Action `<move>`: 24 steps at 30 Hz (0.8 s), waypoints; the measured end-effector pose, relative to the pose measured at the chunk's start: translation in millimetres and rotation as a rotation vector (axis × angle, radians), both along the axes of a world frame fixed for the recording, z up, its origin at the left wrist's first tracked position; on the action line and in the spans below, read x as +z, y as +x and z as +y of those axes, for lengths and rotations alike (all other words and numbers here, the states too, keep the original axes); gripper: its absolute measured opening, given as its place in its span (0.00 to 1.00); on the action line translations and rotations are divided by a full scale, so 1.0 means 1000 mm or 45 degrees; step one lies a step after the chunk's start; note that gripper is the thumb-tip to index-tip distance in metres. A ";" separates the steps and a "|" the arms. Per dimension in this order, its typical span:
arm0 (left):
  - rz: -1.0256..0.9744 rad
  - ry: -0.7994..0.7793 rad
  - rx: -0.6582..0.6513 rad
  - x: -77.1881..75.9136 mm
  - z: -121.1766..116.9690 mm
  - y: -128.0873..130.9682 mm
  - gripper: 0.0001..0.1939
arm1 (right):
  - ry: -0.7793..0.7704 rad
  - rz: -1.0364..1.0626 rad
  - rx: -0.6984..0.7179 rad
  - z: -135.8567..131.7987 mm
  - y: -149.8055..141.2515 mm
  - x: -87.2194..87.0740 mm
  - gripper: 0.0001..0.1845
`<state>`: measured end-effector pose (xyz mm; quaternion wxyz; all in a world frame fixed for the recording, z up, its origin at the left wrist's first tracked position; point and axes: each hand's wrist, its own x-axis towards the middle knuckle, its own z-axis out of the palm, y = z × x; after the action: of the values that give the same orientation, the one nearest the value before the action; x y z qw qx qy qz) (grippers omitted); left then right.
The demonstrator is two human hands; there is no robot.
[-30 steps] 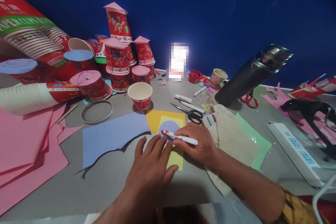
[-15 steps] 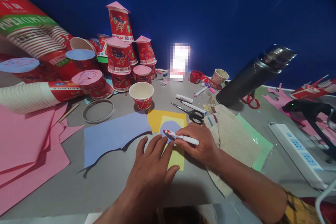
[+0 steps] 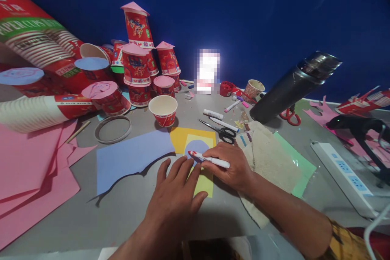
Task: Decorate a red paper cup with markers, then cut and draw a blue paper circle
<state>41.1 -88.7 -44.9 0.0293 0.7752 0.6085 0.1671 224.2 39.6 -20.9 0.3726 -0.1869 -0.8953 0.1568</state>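
Note:
A white marker with a red end point(image 3: 215, 162) is held in the closed fingers of my right hand point(image 3: 233, 164), lying slantwise over a blue paper circle point(image 3: 196, 145). My left hand point(image 3: 175, 193) rests flat with fingers spread, its fingertips at the circle's lower edge. Beneath the circle lies a yellow paper sheet point(image 3: 204, 189), which overlaps an orange piece of paper point(image 3: 176, 138). A larger blue paper sheet point(image 3: 128, 158) with a wavy cut edge is to the left. Black scissors point(image 3: 224, 133) lie just beyond my right hand. The marker's far tip points away from my palm.
A paper cup point(image 3: 163, 111) stands open beyond the papers, near a tape ring point(image 3: 112, 130). Stacked red cups point(image 3: 137, 69) rise behind. On the right are a cloth point(image 3: 271, 166), a dark flask point(image 3: 283, 93) and a power strip point(image 3: 344, 174). Pink paper point(image 3: 27, 162) covers the left.
The whole view shifts slightly sideways and back. Both hands, the marker and the papers keep practically the same places relative to one another.

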 end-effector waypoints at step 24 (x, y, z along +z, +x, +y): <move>-0.019 0.027 0.004 -0.001 0.001 0.000 0.21 | -0.053 -0.047 -0.017 0.000 0.002 -0.002 0.08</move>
<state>41.2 -87.8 -45.8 0.0253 0.7732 0.6078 0.1792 225.7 39.8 -23.3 0.3531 -0.2035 -0.8973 0.1695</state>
